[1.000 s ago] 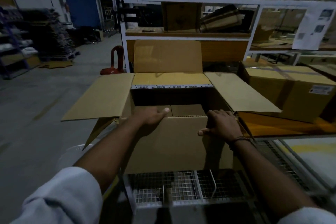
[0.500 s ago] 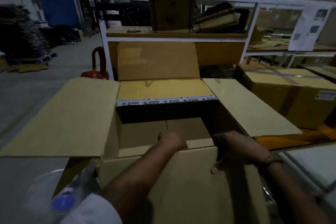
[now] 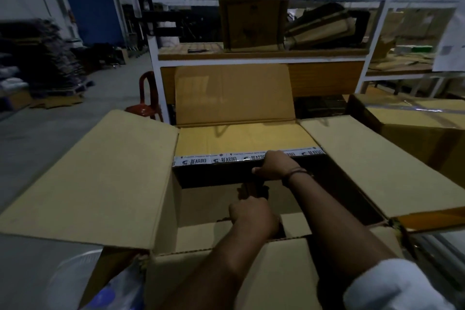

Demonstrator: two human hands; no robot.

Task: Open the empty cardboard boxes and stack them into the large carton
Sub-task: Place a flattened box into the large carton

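Head view: both hands have left the near wall of the large carton [image 3: 264, 272], where they rested half a second ago. The right hand [image 3: 276, 166] now reaches across the opening, its fingers curled over the taped edge [image 3: 201, 160] on the far side, thumb underneath. The left hand [image 3: 251, 216] is down inside the carton with its fingers curled; shadow hides what they hold, so I cannot tell its grip. The left flap [image 3: 100, 173] and right flap [image 3: 377, 163] lie spread outward, leaving the opening between them unobstructed. A sealed box [image 3: 415, 121] sits just beyond the right flap.
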